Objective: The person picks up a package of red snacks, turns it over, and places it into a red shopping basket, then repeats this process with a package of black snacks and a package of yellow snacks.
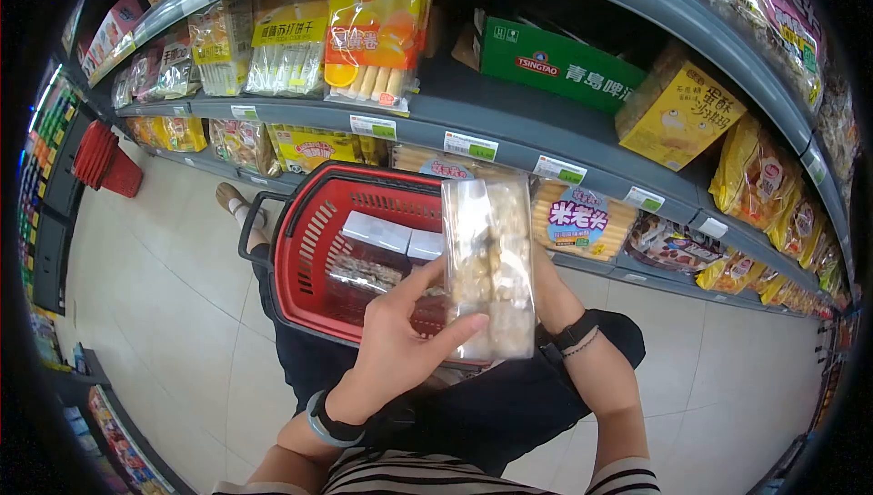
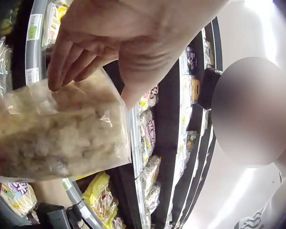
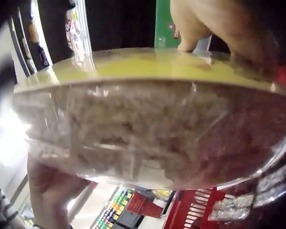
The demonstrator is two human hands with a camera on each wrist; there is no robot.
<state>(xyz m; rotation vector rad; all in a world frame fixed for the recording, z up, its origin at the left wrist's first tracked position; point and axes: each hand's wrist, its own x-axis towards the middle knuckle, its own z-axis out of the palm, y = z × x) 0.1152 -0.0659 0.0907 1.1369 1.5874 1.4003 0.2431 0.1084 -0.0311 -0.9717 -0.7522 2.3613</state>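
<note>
A clear-sided box of pale, clumped snack pieces [image 1: 488,268] is held upright over the near right part of a red shopping basket [image 1: 314,313]. My left hand [image 1: 400,336] grips its lower left edge, thumb across the face. From the right, my right hand [image 1: 548,290] holds the box, its fingers mostly hidden behind it in the head view. The right wrist view shows a yellow panel [image 3: 148,67] on the box, with fingers of the right hand [image 3: 224,24] against it. Inside the basket lie clear packs with white ends [image 1: 377,231].
Shelves of packaged snacks curve ahead; a green Tsingtao carton [image 1: 559,63] and a yellow box [image 1: 682,109] stand on one. Bags of rice rolls [image 1: 582,220] sit on the lower shelf. Stacked red baskets [image 1: 105,159] are on the tiled floor [image 1: 173,259] at left.
</note>
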